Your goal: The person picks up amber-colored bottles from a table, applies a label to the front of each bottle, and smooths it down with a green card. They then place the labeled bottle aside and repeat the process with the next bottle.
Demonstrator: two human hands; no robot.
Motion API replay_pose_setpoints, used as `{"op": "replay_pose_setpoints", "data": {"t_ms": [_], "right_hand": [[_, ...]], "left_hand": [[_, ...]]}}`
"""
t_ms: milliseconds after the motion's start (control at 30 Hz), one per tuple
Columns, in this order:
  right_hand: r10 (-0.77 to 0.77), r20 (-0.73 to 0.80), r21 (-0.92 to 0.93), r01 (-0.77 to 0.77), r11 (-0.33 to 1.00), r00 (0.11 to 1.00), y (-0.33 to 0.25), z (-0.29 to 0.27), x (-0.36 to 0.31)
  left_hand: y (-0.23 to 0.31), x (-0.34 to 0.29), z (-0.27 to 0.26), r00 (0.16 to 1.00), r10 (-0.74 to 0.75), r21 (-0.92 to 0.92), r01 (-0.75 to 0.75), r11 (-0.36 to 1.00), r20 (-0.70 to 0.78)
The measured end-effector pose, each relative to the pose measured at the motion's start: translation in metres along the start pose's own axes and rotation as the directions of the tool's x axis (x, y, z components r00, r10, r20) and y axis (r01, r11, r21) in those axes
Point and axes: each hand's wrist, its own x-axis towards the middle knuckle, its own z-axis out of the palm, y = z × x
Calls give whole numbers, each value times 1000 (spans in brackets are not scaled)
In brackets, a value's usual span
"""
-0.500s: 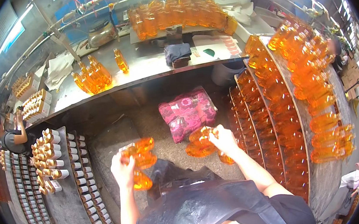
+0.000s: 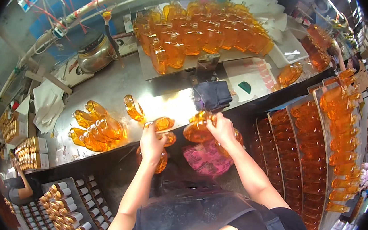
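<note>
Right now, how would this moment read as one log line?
left hand: holding amber bottles | right hand: holding similar bottles | ahead: metal table with more bottles | below: pink floral bundle

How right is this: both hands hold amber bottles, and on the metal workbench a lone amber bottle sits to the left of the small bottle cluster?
One side is wrong: the head view shows the lone amber bottle to the right of the small bottle cluster on the metal workbench. Left hand and right hand do both hold amber bottles.
</note>
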Motion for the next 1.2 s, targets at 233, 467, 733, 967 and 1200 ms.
{"op": "replay_pose_setpoints", "data": {"t_ms": [233, 467, 733, 967, 1200], "right_hand": [[131, -27, -92, -133, 987, 991, -39, 92, 143], [155, -26, -50, -156, 986, 988, -64, 130, 211], [50, -50, 275, -35, 961, 997, -49, 114, 195], [62, -17, 497, -46, 867, 998, -42, 125, 158], [-26, 160, 523, -63, 850, 987, -23, 114, 168]], "left_hand": [[-22, 123, 40, 969, -217, 60, 211, 976, 119], [-22, 192, 68, 939, -319, 79, 311, 947, 127], [-17, 205, 63, 921, -354, 114, 338, 934, 165], [-1, 193, 54, 881, -409, 118, 392, 912, 236], [-8, 177, 79, 952, -263, -5, 267, 964, 156]]}}
